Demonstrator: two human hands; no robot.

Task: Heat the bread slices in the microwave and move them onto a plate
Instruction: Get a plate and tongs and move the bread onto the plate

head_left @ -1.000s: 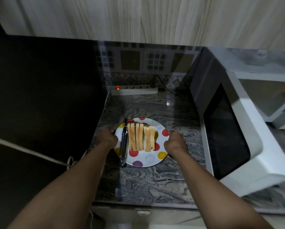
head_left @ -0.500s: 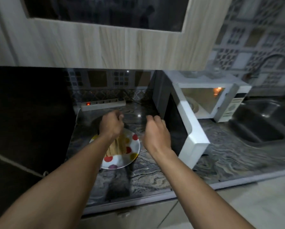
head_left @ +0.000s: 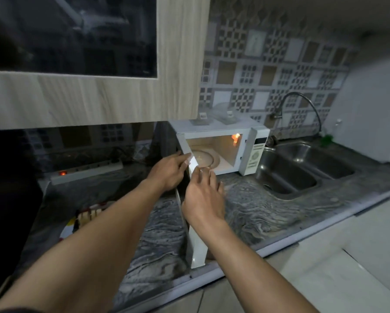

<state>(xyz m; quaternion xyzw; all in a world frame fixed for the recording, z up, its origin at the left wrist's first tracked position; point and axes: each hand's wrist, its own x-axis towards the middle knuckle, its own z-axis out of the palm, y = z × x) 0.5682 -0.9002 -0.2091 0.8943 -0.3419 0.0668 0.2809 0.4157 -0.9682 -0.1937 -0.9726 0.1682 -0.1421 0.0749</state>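
The microwave (head_left: pixel 252 152) stands open on the surface (head_left: pixel 257 213), with its lamp on, and its glass turntable (head_left: pixel 204 157) carries nothing. The bread slices (head_left: pixel 91 214) lie in a row on the dotted plate (head_left: pixel 65 231), on the surface at the left, well apart from the microwave and partly hidden by the left forearm. Both hands are at the upper corner of the open door (head_left: pixel 197 249), so I judge that the step in hand is the handling of the door. Because the bread is on the plate and the oven is empty, it can be the closing at the end. From this view alone I cannot exclude that the heating is not yet begun.

The left hand (head_left: pixel 167 171) has its fingers (head_left: pixel 182 157) stretched out, and their tips touch the outer face of the door near the top edge; it holds nothing. The right hand (head_left: pixel 203 202) has its fingers (head_left: pixel 204 173) loosely bent, with the tips at the door's edge. Whether they pinch the edge or only come near it, I cannot tell.

The next move, I think, calls for a steady push on the door until it latches, and the fingers must be kept out of the gap.
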